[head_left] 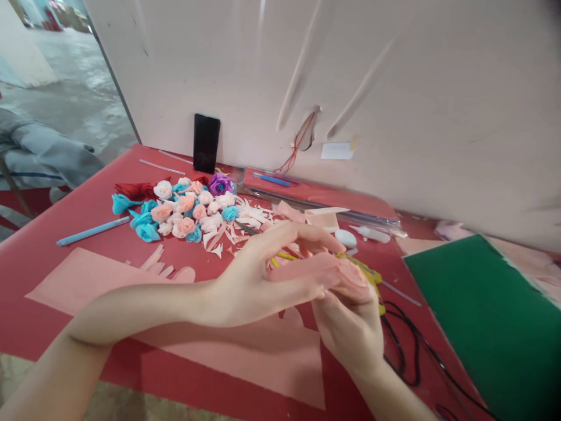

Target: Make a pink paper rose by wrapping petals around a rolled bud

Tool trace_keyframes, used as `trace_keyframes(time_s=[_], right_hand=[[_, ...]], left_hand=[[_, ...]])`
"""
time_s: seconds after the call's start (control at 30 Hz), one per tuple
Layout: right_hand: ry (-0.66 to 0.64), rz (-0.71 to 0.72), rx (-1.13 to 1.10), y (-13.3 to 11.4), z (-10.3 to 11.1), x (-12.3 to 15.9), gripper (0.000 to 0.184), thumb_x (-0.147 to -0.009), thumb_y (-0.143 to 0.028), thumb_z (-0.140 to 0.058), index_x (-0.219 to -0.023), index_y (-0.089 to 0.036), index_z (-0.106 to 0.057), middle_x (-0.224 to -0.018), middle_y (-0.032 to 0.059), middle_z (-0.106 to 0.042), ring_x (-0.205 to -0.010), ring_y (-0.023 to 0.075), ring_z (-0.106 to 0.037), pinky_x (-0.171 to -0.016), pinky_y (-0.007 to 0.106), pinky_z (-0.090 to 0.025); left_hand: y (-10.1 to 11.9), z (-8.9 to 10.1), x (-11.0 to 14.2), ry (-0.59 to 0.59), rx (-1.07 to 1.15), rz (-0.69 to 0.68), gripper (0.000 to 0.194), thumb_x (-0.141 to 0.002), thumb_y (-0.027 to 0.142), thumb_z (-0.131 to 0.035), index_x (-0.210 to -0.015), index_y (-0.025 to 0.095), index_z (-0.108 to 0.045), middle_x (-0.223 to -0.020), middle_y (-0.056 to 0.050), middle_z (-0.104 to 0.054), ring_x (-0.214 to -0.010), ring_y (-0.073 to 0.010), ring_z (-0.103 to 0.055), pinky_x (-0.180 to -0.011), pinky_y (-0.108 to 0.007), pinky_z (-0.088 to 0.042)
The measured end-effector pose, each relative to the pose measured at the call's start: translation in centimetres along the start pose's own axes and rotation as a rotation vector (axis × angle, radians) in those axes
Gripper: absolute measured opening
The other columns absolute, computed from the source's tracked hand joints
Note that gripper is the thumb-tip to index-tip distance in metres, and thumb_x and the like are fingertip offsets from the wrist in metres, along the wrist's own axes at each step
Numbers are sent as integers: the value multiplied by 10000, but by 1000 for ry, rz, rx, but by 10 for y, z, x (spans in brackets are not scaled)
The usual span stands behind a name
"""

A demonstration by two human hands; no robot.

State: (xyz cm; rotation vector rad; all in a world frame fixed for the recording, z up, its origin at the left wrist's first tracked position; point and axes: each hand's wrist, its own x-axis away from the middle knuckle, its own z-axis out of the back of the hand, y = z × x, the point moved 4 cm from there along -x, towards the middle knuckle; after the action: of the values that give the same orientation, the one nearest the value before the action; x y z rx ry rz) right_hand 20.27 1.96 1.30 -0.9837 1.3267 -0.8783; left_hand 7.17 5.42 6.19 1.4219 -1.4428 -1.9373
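Both hands are raised over the tabletop (99,204), meeting at a pink paper piece (350,275), which sits between them above the near-right part of the work surface. Right hand (353,333): fingers curled closed around the gathered end from below, apparently as a cradle. Left hand (249,275): fingers (302,231) partly bent, one arched over the top, the tips nearly together at the paper with a flat length of it lying between them; presumably this steadies the loose part while the right hand backs the bundle. Exact contact under the tips cannot be told. A light hold would suit such thin stock, which probably creases easily. The pink sheet (263,351) lies flat below the wrists, likely within easy reach; the yellow glue gun (371,275) rests just behind the right hand, and the phone (207,143) stands propped against the pale panel (245,70), perhaps for viewing. Appearance of the piece: soft salmon pink, matte, slightly translucent; smooth and strap-like toward the left hand, folded and bunched into overlapping layers at the right. Edges blurred; layer count not readable. Colour close to the peach paper flowers (184,227) on the tabletop.
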Motion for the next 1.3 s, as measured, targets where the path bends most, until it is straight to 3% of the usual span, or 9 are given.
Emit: trace_keyframes(time_s=[0.13,0.23,0.37,0.53,0.7,0.9,1.1,1.3], right_hand=[[29,25,16,-6,-1,-1,109,-785,-226,-640,-717,-286,-701,-505,-45,-536,-448,104,-466,-418,239,-355],[50,50,65,-13,-2,-2,161,-773,-209,-641,-618,-247,-656,-498,-54,-519,-438,89,-452,-410,224,-356],[76,61,163,-20,-4,-2,245,-736,-137,-632,-513,-196,-550,-479,-64,-490,-432,75,-429,-399,204,-348],[86,110,166,-25,-8,-3,230,-721,-78,-592,-524,-193,-565,-548,-41,-530,-484,86,-466,-400,204,-338],[86,150,245,-29,-9,-4,258,-699,-62,-583,-478,-189,-546,-569,-21,-561,-526,117,-521,-429,230,-388],[89,186,299,-38,-11,-4,288,-725,-83,-561,-462,-189,-510,-557,-14,-551,-524,129,-533,-436,246,-417],[85,262,407,-44,-14,-4,274,-724,-79,-577,-488,-193,-496,-511,-34,-485,-543,133,-560,-476,254,-455],[103,428,561,-52,-15,1,203,-687,-27,-589,-565,-184,-548,-680,2,-628,-548,111,-518,-448,246,-412]], left_hand=[[2,-1,0,0,26,32,65,-839,169,-541,-901,158,-556,-924,-43,-645,-916,-139,-606,-851,-268,-500],[4,-1,1,-3,43,15,117,-807,132,-550,-923,145,-546,-957,-58,-634,-960,-155,-596,-889,-285,-489],[4,-2,3,-29,77,-20,267,-723,88,-609,-972,135,-526,-1004,-54,-600,-962,-131,-588,-861,-220,-504],[-1,-5,3,-47,162,57,311,-696,37,-621,-965,154,-519,-962,-7,-564,-876,-79,-586,-745,-144,-516],[-2,-9,3,-43,304,107,301,-706,53,-656,-948,177,-525,-883,30,-539,-809,-62,-593,-738,-155,-525],[4,-7,3,-50,218,93,288,-706,78,-674,-933,173,-523,-939,10,-576,-835,-74,-599,-733,-150,-524],[5,-5,3,-48,28,20,332,-675,128,-697,-955,184,-528,-961,-22,-612,-892,-145,-601,-803,-256,-514],[8,-5,4,-28,-116,-87,345,-657,119,-662,-965,191,-525,-888,-8,-610,-832,-144,-578,-749,-263,-486]])
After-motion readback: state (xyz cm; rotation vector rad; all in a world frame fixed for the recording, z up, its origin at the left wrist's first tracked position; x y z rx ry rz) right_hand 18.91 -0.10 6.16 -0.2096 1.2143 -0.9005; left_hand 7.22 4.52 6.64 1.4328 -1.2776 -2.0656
